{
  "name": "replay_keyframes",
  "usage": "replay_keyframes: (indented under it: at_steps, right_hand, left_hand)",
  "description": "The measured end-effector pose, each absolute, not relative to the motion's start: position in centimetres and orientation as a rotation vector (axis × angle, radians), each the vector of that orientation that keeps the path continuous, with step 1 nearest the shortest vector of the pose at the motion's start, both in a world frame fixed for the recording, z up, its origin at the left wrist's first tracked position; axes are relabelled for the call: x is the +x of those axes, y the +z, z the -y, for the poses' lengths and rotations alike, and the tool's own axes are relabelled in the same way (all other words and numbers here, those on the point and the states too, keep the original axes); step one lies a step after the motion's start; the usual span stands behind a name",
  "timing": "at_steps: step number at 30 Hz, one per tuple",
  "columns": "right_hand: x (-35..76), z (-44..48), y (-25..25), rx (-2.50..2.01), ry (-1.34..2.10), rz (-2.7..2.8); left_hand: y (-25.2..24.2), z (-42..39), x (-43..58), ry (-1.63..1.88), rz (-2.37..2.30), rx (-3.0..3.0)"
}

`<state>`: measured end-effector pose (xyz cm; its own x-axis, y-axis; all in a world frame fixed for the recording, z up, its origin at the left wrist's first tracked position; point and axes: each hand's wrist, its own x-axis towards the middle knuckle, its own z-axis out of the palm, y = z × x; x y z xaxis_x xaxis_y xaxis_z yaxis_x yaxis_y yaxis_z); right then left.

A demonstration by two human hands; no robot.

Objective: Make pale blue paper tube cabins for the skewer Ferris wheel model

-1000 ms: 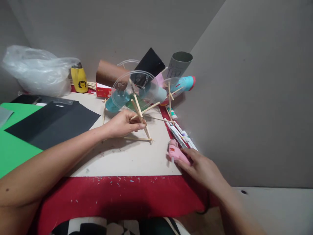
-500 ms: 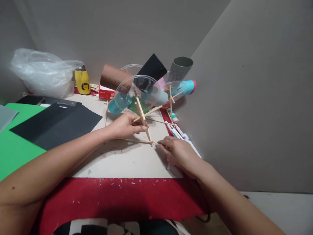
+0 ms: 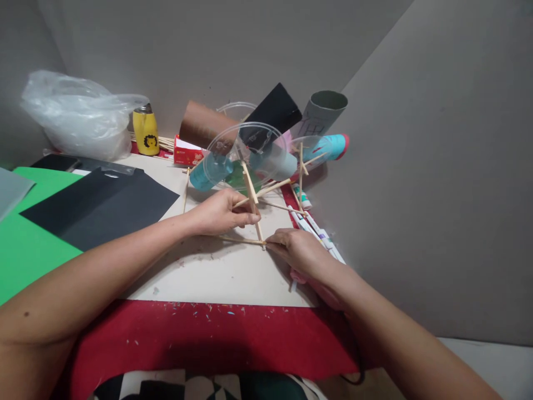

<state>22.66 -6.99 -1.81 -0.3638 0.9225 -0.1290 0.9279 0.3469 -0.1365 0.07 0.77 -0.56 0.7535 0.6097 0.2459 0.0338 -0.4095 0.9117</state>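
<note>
The wooden stick frame point(image 3: 250, 191) stands on the beige board point(image 3: 216, 272) on the table. The left hand point(image 3: 219, 211) closes finger and thumb on a slanted stick. The right hand point(image 3: 300, 253) pinches the frame's near base corner.

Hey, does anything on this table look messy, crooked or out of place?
Small scraps litter the red mat at its near edge. Paper rolls lie piled askew in the corner. The stick frame, gripped by the left hand with the right hand at its corner, looks intact.
</note>
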Motion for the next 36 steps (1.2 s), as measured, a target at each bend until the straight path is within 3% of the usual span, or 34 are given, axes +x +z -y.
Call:
replay_keyframes:
  at_steps: [36]
  right_hand:
    - [22.68, 6.17, -0.98, 1.746, -0.477, -2.520]
  left_hand:
    - [0.07, -0.53, -0.46, 0.636, -0.516, 1.918]
